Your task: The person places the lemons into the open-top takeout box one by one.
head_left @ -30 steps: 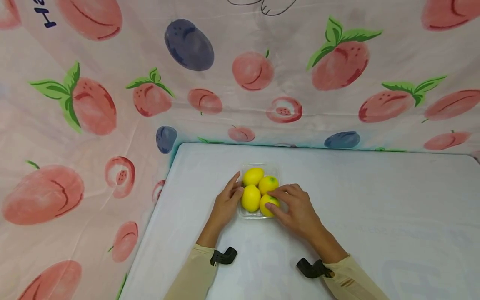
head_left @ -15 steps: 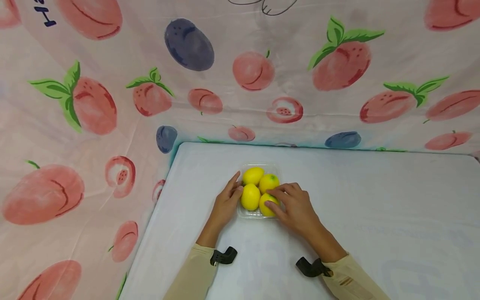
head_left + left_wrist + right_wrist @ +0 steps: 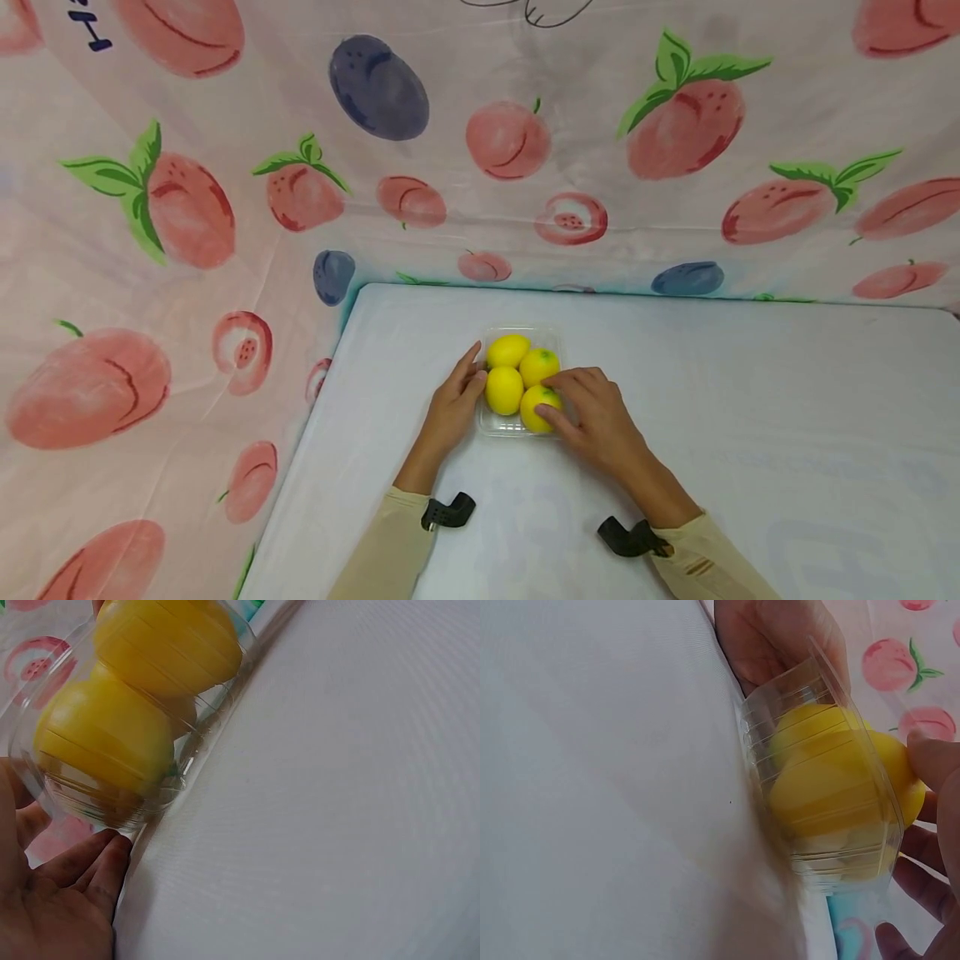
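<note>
Several yellow lemons sit in a clear plastic container (image 3: 517, 428) on the white table. With thumb and fingers, my right hand (image 3: 600, 421) pinches the near right lemon (image 3: 534, 410), its thumb pressing the side toward me. This lemon (image 3: 909, 776) bulges above the container's rim in the right wrist view. My left hand (image 3: 452, 410) rests along the container's left side, fingers fairly straight and thumb at the rim beside the near left lemon (image 3: 504, 390). In the left wrist view, the left fingertips (image 3: 112, 844) lie right at the ribbed outer wall.
The white table (image 3: 720, 433) spreads around the container. A cloth printed with peaches (image 3: 510, 140) hangs behind it and along the left side. Black wrist mounts (image 3: 452, 510) sit on both sleeves.
The near left lemon has shifted slightly away from me within the container. My right hand and its lemon have edged a little to the right, while my left hand stays nearly still.
</note>
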Demonstrator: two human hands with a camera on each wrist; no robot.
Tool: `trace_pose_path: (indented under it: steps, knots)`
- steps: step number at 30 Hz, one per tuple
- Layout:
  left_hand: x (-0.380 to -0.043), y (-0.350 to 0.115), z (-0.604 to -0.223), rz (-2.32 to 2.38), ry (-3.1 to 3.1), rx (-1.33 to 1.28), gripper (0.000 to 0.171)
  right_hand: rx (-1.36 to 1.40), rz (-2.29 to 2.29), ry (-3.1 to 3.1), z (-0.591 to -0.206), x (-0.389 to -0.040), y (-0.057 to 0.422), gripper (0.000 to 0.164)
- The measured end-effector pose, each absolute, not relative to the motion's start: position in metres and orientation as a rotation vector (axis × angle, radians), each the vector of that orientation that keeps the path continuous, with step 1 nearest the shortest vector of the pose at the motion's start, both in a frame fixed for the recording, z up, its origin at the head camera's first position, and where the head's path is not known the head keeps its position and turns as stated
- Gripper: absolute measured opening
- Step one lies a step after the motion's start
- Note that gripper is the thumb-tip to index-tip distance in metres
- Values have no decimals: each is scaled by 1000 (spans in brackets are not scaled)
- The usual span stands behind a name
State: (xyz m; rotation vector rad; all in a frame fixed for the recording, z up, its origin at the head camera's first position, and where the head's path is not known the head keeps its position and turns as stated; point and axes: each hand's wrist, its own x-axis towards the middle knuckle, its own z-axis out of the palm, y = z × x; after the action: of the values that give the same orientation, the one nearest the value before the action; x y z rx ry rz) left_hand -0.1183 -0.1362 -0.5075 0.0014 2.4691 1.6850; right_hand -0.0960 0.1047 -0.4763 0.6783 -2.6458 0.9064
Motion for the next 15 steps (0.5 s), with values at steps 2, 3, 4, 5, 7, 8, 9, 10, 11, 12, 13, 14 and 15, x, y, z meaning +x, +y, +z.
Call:
trace_pose_path:
  steps: [2,3,4,5,7,8,9,10,11,12,13,14,15]
  knots:
    - [-118,-136,-508,1691,2465,2,50,682,925,-2640,-476,-96,106,37]
    - [-118,-136,-508,1694,2464,4,50,683,935,-2637,-476,-96,106,37]
    - [-118,-136,-508,1697,2462,6,50,686,944,-2632,-476,-95,106,37]
    - [-118,-136,-508,1698,2459,2,50,686,952,-2628,-475,-95,107,37]
    - [-119,-135,-507,1698,2460,1,50,692,967,-2608,-475,-95,108,36]
    - [-119,-135,-507,1699,2460,0,51,694,978,-2599,-475,-95,109,35]
    - [-119,-135,-507,1699,2460,0,51,695,985,-2591,-475,-95,110,34]
    - [-119,-135,-506,1699,2459,-2,51,694,996,-2584,-475,-95,112,33]
    - [-119,-135,-507,1697,2458,-6,51,691,1004,-2583,-475,-96,113,31]
    - [-120,-134,-507,1699,2457,-9,51,687,1013,-2584,-475,-96,115,30]
    - [-120,-134,-507,1700,2457,-13,50,677,1021,-2594,-474,-96,117,29]
    - [-120,-134,-507,1705,2453,-17,50,666,1029,-2605,-473,-96,119,28]
    - [-120,-134,-507,1711,2447,-21,50,655,1035,-2616,-472,-95,122,28]
